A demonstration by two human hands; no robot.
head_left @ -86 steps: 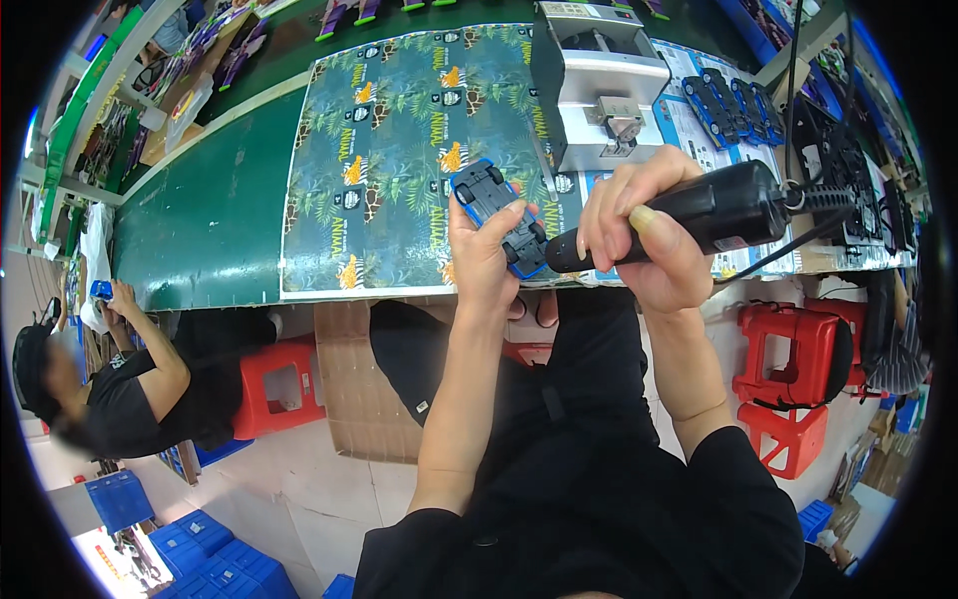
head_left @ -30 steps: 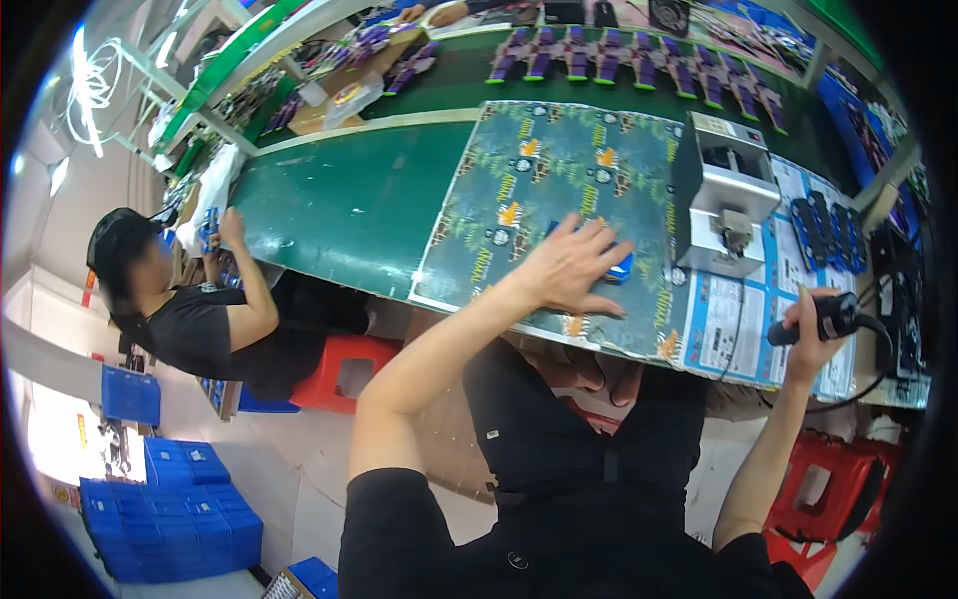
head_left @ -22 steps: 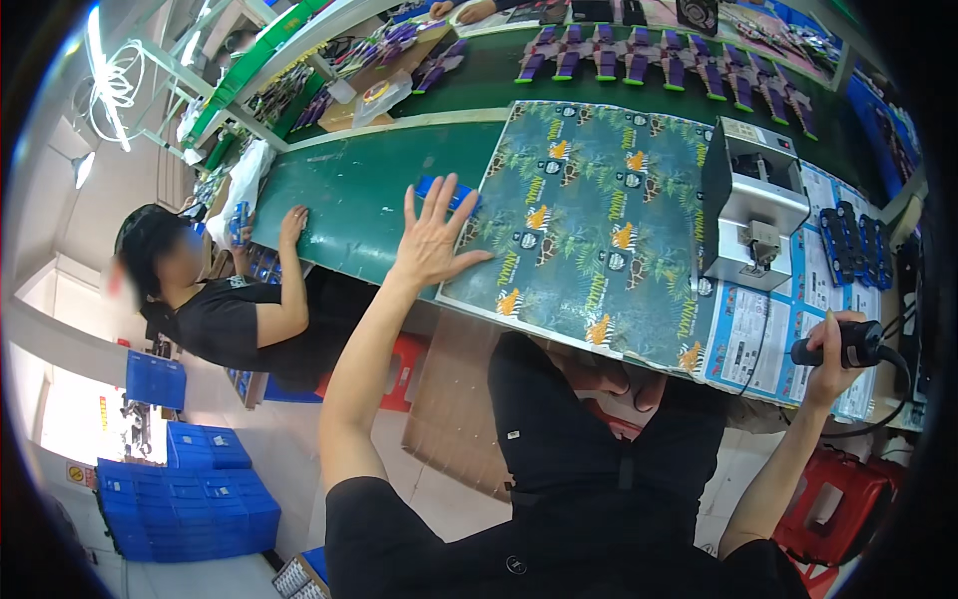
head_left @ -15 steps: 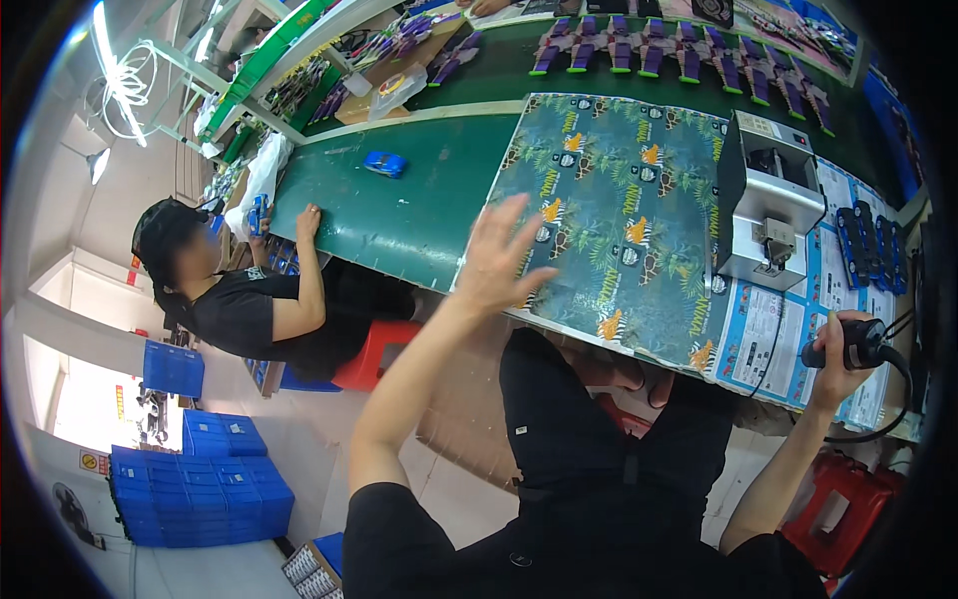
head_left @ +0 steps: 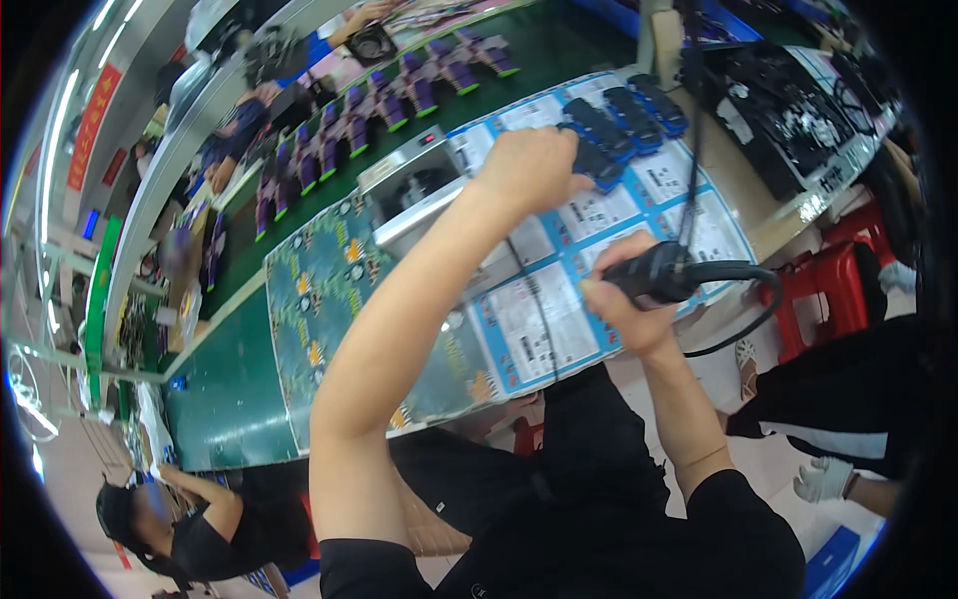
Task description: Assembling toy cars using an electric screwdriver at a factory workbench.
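**Reaching the blue parts, driver in hand**

The dark blue parts (head_left: pixel 619 115) lie in a row on the printed sheets (head_left: pixel 559 319) at the table's (head_left: pixel 230 419) far right. Your left hand (head_left: pixel 534 170) rests on the nearest one, fingers curled over it. Your right hand (head_left: pixel 629 304) grips the black electric screwdriver (head_left: pixel 669 272), just beside the grey machine (head_left: pixel 419 195).

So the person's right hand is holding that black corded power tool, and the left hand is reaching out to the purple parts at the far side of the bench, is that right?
Not quite. The right hand does hold the black corded power tool, but the left hand is reaching to the dark blue parts lying on the printed sheets, not the purple parts, which lie farther back on the green bench. The head view shows this.
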